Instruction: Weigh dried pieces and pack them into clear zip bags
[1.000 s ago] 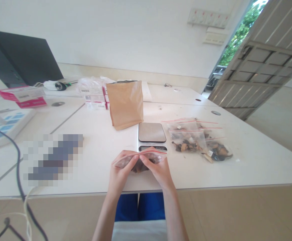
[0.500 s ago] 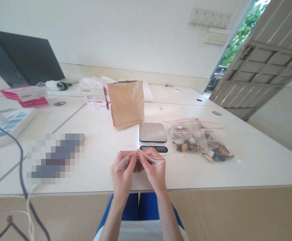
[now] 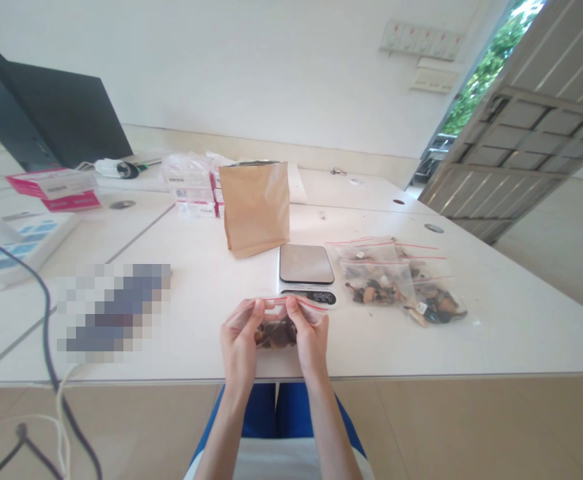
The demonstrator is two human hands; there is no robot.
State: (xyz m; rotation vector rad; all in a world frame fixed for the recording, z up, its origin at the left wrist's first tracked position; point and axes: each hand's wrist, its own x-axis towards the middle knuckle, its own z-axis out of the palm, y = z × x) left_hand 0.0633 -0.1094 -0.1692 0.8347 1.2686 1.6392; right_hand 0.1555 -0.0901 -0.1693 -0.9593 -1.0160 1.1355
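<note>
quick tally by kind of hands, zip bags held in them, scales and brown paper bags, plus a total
Left hand and right hand: 2
Held zip bag: 1
Scale: 1
Brown paper bag: 1
Total: 5

The left hand (image 3: 239, 343) and right hand (image 3: 314, 343) pinch a clear bag (image 3: 276, 335), a scale (image 3: 306, 263) at their one o'clock, filled bags (image 3: 379, 291) at two.

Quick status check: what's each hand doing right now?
Left hand: closed, pinching the clear bag near its top edge.
Right hand: closed, pinching the same bag.
</note>
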